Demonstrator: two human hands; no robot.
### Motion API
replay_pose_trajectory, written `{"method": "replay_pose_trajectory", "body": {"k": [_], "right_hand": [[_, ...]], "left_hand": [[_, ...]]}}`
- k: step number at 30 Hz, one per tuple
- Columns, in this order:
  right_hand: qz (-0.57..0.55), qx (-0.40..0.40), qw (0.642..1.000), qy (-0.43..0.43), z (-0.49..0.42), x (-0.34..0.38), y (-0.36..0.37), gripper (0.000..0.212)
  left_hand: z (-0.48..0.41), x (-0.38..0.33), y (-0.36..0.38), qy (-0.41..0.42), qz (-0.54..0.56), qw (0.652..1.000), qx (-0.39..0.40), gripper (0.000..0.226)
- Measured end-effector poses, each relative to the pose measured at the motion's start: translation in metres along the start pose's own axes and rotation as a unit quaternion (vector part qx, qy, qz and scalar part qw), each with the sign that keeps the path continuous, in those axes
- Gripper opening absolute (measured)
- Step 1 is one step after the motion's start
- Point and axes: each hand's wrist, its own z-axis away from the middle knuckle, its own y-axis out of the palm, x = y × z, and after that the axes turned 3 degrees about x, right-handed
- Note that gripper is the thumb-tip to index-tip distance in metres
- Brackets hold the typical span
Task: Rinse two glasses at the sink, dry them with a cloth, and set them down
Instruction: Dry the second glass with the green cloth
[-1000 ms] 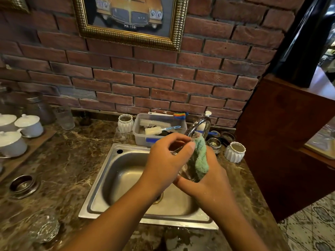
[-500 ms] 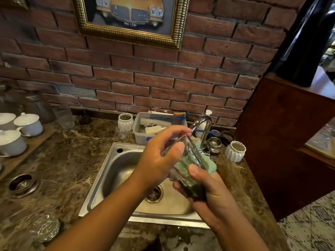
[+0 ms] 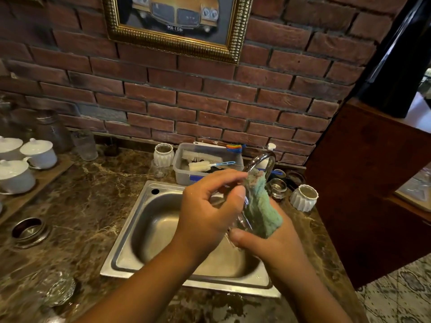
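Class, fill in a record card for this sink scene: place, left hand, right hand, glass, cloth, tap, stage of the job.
place: steel sink set in a marble counter
left hand: grips the glass
right hand: holds the cloth against the glass, thumb on the glass
glass: clear, tilted, over the sink
cloth: green, bunched
tap: no water seen running
stage: drying; glass not yet set down

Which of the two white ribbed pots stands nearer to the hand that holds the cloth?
The right pot, beside the tap and close to the right hand; the left pot stands left of the plastic tub.
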Motion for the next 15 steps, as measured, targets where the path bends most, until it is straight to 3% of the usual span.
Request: {"method": "replay_pose_trajectory", "body": {"k": [2,4,7,10,13,15], "right_hand": [[-0.153,0.06,0.983,0.078,0.003,-0.002,-0.004,0.071],[-0.317,0.107,0.931,0.146,0.012,-0.008,-0.001,0.091],[-0.401,0.088,0.896,0.17,0.02,-0.016,0.008,0.106],[-0.319,0.049,0.936,0.142,0.015,-0.016,0.014,0.088],[-0.068,-0.003,0.997,0.04,0.005,-0.008,0.013,0.06],[0.078,-0.031,0.996,-0.021,0.003,-0.005,0.009,0.067]], "left_hand": [[0.002,-0.002,-0.002,0.044,-0.017,0.998,0.041,0.036],[0.004,-0.002,-0.005,0.089,-0.022,0.993,0.076,0.04],[0.004,-0.001,-0.012,0.1,-0.03,0.988,0.113,0.041],[-0.002,0.002,-0.018,0.007,-0.009,0.991,0.136,0.048],[-0.005,0.004,-0.017,-0.03,-0.01,0.991,0.129,0.045],[-0.005,0.004,-0.013,-0.042,-0.006,0.994,0.102,0.041]]}}
